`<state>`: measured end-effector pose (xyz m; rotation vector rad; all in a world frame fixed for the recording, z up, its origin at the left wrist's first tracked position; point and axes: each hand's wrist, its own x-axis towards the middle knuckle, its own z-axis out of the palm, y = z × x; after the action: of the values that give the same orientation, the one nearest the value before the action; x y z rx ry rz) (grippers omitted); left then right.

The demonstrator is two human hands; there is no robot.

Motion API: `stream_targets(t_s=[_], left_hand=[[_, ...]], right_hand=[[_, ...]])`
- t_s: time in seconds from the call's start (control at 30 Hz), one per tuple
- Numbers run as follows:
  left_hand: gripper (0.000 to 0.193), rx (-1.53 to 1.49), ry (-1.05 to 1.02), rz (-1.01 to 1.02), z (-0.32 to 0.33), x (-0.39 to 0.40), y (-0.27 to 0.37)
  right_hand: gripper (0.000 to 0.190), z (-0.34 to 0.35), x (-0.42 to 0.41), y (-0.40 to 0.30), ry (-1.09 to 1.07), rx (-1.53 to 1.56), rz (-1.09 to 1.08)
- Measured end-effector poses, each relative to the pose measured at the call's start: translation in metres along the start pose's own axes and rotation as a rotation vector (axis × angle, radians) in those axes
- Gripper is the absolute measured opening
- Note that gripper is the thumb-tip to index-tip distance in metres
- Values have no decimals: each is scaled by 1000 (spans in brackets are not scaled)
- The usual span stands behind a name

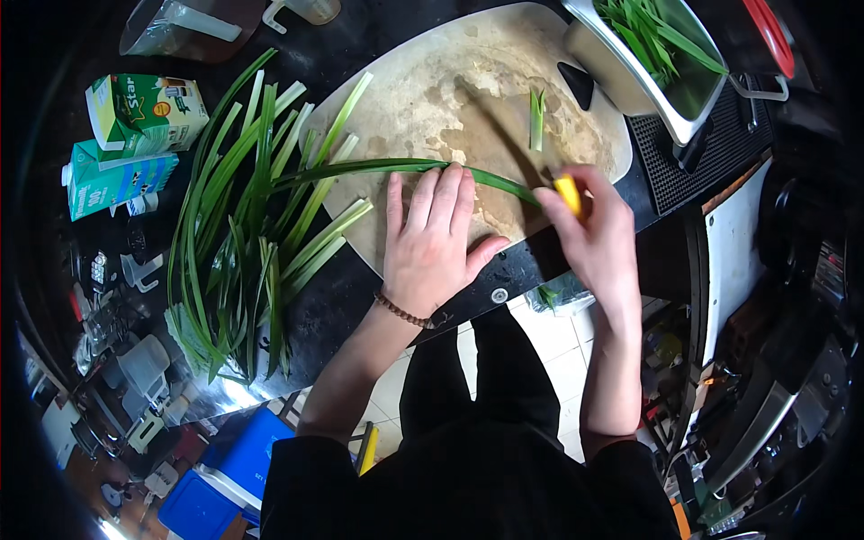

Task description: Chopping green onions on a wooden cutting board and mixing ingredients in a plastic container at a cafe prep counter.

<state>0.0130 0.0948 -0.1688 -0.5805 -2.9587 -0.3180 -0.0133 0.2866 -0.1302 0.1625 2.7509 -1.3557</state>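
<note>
My left hand (pixel 432 236) lies with its fingers on a long green leaf (pixel 364 165), pressing it against a worn, stained cutting board (pixel 432 88). In my right hand (pixel 597 236) is a knife with a yellow handle (pixel 568 194); its blade is blurred. The leaf's right end reaches my right fingertips. A short pale-green cut piece (pixel 536 121) with a notched top rests on the board above my right hand. To the left, a heap of long green leaves with pale bases (pixel 229 202) lies on the dark table, some bases overlapping the board's edge.
A metal container (pixel 607 67) holding cut green leaves stands at the upper right, beside a black ribbed mat (pixel 709 148). Two cartons (pixel 145 115) (pixel 121 175) stand at the left, with a clear plastic jug (pixel 192 30) above them. A blue box (pixel 236 452) is below the table's left end.
</note>
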Motion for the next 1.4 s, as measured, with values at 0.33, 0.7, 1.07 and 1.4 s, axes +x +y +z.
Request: stream_targets(t_s=[0.33, 0.7, 1.07, 1.4], left_hand=[[66, -1, 22, -74, 1, -5, 1], [63, -76, 93, -58, 4, -6, -4], [65, -35, 64, -53, 4, -5, -4], [53, -1, -13, -29, -7, -4, 0]], right_hand=[[24, 17, -46, -1, -49, -631, -314], [24, 30, -26, 0, -102, -768, -392], [26, 27, -11, 4, -172, -871, -500], [24, -19, -30, 24, -324, -951, -476]])
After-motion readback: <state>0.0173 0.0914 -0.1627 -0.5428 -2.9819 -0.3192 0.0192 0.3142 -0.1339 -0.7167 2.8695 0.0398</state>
